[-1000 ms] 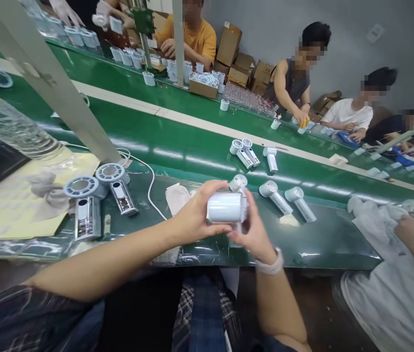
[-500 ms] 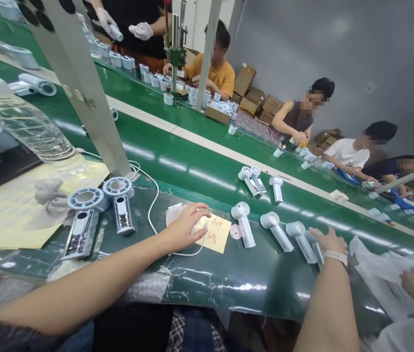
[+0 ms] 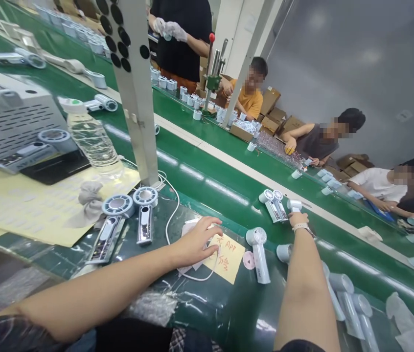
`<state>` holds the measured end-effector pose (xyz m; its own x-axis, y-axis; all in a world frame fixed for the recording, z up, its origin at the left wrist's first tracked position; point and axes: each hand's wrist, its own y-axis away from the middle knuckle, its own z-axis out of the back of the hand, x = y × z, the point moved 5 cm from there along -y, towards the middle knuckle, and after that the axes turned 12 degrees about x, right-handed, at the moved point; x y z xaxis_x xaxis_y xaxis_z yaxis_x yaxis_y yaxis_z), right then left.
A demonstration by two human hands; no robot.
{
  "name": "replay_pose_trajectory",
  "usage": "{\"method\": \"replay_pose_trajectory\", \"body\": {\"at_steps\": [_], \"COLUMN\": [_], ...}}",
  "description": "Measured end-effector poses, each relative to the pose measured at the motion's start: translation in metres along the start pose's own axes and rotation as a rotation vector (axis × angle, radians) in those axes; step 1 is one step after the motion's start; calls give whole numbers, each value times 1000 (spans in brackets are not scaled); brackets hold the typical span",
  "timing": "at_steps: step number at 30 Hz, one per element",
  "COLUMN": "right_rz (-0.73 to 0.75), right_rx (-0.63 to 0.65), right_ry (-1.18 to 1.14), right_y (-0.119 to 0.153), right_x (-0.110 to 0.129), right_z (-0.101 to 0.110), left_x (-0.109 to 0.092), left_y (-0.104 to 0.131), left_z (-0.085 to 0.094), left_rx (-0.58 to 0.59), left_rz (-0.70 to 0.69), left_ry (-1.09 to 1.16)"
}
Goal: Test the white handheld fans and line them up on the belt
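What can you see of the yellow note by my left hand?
The yellow note looks like a thin paper square, handwritten in red: "App" in Latin letters, plus characters I won't try to read. It lies flat and slightly turned on the green work surface. A white cable crosses its left part, and a pink round sticker sits by its right edge. Your left hand covers its upper-left edge; whether the fingers touch it, I can't tell.

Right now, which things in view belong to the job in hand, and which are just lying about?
Likely in the job:
Belt fan, at the right hand
Bench fan, beside the yellow note
Yellow note, by the left hand

Likely just lying about:
Water bottle
Knotted gray cloth
Cardboard boxes by the wall
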<state>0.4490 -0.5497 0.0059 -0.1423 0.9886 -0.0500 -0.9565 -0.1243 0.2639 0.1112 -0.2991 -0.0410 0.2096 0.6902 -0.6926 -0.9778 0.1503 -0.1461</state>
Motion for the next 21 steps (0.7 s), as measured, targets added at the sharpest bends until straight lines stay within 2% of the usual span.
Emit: {"method": "replay_pose_trajectory", "body": {"at_steps": [4,8,14,18,21], "right_rz": [-75,-65,-4,-65,-97], "right_rx": [59,85,82,120,134], "right_ry": [23,40,70,35,3], "right_y": [-4,2,14,14,16], "right_x": [16,24,14,7,6], "right_z": [-8,-10,-17,-24,-18], "left_x": [-5,-4,-7,-9,-8], "left_y": [3,4,4,2,-1], "left_z": [-5,-5,-7,-12,-16], "left_rx": [26,20,30,70,85], "left_rz": [-49,-36,-41,-35,-40], "left_ry": [8,19,20,30,28]}}
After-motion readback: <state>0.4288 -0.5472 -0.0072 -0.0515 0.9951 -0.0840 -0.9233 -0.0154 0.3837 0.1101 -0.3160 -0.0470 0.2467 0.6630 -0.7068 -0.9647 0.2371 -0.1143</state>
